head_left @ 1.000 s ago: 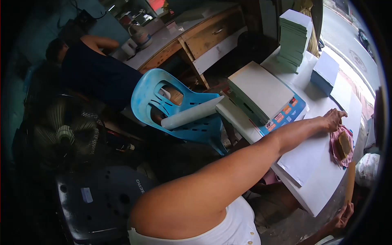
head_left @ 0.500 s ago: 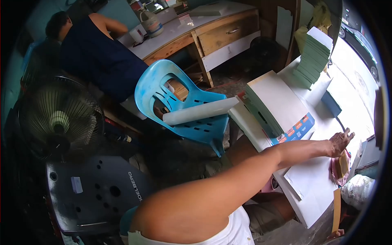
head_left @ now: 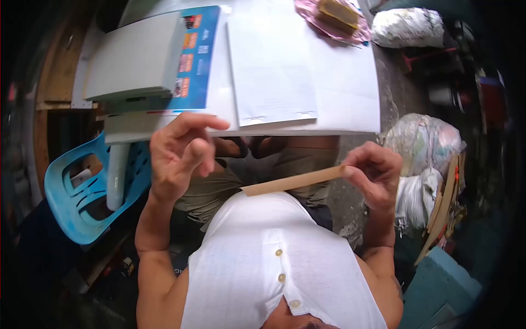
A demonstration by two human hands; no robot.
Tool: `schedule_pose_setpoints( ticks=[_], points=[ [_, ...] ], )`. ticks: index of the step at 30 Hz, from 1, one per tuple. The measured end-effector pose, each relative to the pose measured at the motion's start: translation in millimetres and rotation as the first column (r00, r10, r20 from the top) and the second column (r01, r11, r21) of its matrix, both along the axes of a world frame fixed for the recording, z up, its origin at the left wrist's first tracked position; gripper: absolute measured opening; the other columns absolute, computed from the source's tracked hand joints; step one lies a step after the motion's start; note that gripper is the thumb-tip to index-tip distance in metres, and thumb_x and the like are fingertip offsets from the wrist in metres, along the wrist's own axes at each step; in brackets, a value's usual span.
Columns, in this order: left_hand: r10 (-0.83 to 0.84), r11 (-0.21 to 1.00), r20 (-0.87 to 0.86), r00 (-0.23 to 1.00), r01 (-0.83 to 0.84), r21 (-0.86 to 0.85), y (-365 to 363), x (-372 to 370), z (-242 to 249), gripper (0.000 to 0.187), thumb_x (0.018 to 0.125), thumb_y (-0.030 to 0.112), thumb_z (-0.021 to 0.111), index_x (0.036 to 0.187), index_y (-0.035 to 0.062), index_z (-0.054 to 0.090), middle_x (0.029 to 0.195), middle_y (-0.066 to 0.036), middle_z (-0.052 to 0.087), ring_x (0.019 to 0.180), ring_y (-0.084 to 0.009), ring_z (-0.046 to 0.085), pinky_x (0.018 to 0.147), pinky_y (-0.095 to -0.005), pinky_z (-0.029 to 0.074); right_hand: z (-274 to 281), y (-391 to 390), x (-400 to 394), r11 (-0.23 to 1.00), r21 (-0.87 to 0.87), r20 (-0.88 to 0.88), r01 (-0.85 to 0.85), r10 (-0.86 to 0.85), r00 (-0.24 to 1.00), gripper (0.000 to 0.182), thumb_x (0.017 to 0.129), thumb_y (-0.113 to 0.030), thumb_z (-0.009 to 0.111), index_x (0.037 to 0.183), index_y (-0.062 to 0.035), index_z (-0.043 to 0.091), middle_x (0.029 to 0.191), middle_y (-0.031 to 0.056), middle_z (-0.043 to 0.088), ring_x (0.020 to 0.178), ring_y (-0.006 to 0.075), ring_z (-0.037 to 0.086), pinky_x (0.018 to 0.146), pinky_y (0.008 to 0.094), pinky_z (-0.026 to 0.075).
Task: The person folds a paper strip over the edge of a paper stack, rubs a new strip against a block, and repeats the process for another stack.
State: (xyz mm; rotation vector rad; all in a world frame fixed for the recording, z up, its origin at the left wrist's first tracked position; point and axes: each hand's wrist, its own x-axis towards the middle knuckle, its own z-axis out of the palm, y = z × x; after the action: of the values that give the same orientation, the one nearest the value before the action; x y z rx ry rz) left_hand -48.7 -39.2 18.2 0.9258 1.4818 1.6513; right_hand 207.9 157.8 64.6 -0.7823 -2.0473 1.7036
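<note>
My right hand [head_left: 375, 172] pinches one end of a narrow brown paper strip [head_left: 296, 181] between thumb and fingers. The strip reaches leftward in front of my white shirt, its far end free. My left hand [head_left: 183, 151] is raised by the front table edge, fingers apart and loosely bent, with nothing in it. Between and beyond my hands, a white stapled pad of sheets [head_left: 274, 71] lies on the white-topped table [head_left: 348, 104]. Two staples seem to show along its near edge.
A thick paper stack [head_left: 134, 60] rests on a blue printed sheet [head_left: 196, 66] at left. A brown block [head_left: 337, 16] sits on pink cloth [head_left: 307, 11]. A blue chair [head_left: 60, 186] holding a white roll [head_left: 116, 175] stands left; plastic bags [head_left: 424, 137] lie right.
My view has swung from the room to my lap and the table. My left hand has drawn back from beside the brown block. The brown strip is now raised in front of me.
</note>
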Motion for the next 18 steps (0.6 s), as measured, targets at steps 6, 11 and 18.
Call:
schedule_pose_setpoints(
  ticks=[6, 11, 18],
  points=[
    [-0.038, 0.996, 0.388, 0.921, 0.068, -0.066, -23.1, 42.9, -48.2, 0.066, 0.096, 0.052, 0.066, 0.123, -0.0084, 0.059, 0.058, 0.005, 0.051, 0.047, 0.0008, 0.041, 0.045, -0.0159, 0.031, -33.4, 15.2, -6.7, 0.948, -0.308, 0.108, 0.081, -0.050, 0.993, 0.009, 0.089, -0.005, 0.076, 0.088, 0.0009, 0.069, 0.066, -0.0086, 0.054, 0.058, -0.0017, 0.039, 0.053, 0.0170, 0.028],
    [0.120, 0.971, 0.445, 0.888, -0.011, -0.240, -2.5, 47.3, -36.5, 0.020, 0.097, 0.012, 0.072, 0.107, -0.0041, 0.065, 0.059, 0.009, 0.048, 0.053, 0.0023, 0.036, 0.049, -0.0177, 0.030, -39.6, 22.5, -18.5, 0.886, -0.434, 0.190, 0.161, -0.085, 0.978, 0.012, 0.091, -0.007, 0.075, 0.088, 0.0012, 0.067, 0.062, -0.0081, 0.055, 0.054, -0.0036, 0.040, 0.051, 0.0158, 0.028],
    [0.249, 0.926, 0.315, 0.916, -0.129, -0.355, 13.9, 45.7, -27.2, 0.010, 0.096, 0.006, 0.070, 0.094, -0.0037, 0.069, 0.057, 0.010, 0.045, 0.053, 0.0027, 0.033, 0.049, -0.0189, 0.027, -49.5, 23.3, -27.5, 0.941, -0.287, 0.241, 0.182, -0.113, 0.964, 0.012, 0.092, -0.008, 0.074, 0.086, 0.0018, 0.068, 0.063, -0.0102, 0.050, 0.055, -0.0026, 0.035, 0.052, 0.0172, 0.025]
  ],
)
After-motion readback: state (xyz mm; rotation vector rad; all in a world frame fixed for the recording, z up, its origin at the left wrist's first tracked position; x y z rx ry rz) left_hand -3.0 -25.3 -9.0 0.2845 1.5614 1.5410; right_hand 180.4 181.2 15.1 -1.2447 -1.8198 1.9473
